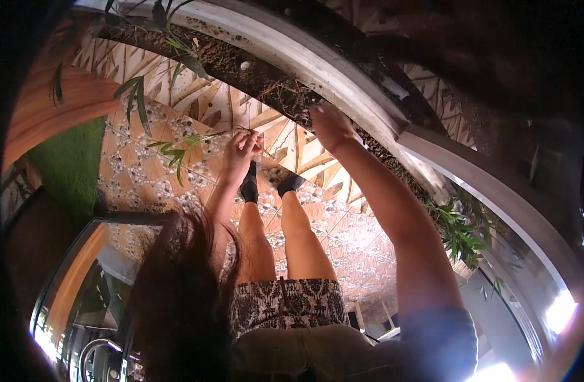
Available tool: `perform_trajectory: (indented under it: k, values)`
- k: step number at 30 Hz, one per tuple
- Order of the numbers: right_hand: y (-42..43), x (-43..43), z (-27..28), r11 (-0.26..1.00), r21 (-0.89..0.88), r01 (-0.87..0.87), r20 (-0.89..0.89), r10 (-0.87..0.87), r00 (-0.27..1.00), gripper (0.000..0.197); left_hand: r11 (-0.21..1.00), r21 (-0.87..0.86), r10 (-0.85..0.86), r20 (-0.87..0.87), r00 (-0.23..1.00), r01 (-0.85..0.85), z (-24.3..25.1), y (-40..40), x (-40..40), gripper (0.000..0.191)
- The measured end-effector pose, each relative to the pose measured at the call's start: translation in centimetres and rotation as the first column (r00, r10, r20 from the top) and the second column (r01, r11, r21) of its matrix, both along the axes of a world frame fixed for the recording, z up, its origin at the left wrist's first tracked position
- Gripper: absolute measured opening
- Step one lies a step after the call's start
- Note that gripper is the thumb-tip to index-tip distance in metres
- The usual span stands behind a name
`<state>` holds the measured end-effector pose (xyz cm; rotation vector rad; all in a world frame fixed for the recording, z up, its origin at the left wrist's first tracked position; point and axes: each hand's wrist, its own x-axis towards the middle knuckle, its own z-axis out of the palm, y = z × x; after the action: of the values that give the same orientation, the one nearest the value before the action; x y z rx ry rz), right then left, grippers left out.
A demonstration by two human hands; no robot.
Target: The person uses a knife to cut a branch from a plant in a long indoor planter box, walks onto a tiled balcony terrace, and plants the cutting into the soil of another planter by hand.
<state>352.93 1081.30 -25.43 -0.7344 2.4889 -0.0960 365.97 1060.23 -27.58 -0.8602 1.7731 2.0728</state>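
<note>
My left hand (240, 155) grips the thin stem of a small leafy plant cutting (176, 152). Its narrow green leaves hang out to the left, above the tiled floor, and a bare length of stem shows past my fingers on the right. My right hand (328, 125) reaches over the planter's patterned tile wall (234, 106), fingertips at the dark soil (273, 90). Dry roots or twigs lie on the soil just left of it. Whether those fingers hold anything is hidden.
Long-leaved plants (140, 102) rise from the planter's left end; more green foliage (459, 234) grows at its right. A pale ledge (292, 57) borders the soil behind. An orange-brown curved surface (65, 105) and a dark-framed glass panel (89, 267) stand left of the pebble-patterned floor (134, 157).
</note>
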Motion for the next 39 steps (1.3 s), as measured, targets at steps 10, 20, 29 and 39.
perform_trajectory:
  k: [10, 20, 29, 39]
  values:
    - [-1.3, -2.1, -4.0, 0.892, 0.326, -0.312, 0.255, 0.235, 0.938, 0.015, 0.999, 0.023, 0.039, -0.045, 0.998, -0.038, 0.6, 0.2, 0.7, 0.023]
    - [-1.7, -1.6, -3.1, 0.927, 0.225, -0.3, 0.125, 0.278, 0.952, 0.021, 0.998, 0.048, 0.05, -0.005, 0.999, -0.049, -0.4, 1.4, 1.7, 0.024]
    - [-0.7, -2.1, -4.3, 0.917, 0.323, -0.232, 0.248, 0.155, 0.956, 0.02, 1.0, 0.011, 0.023, -0.031, 0.999, -0.022, 0.5, 0.9, 1.4, 0.025]
    - [2.5, 2.9, -5.5, 0.956, -0.055, 0.287, 0.046, -0.285, 0.958, 0.013, 0.997, -0.016, 0.081, 0.019, 0.996, -0.081, 0.5, -3.8, 3.9, 0.024]
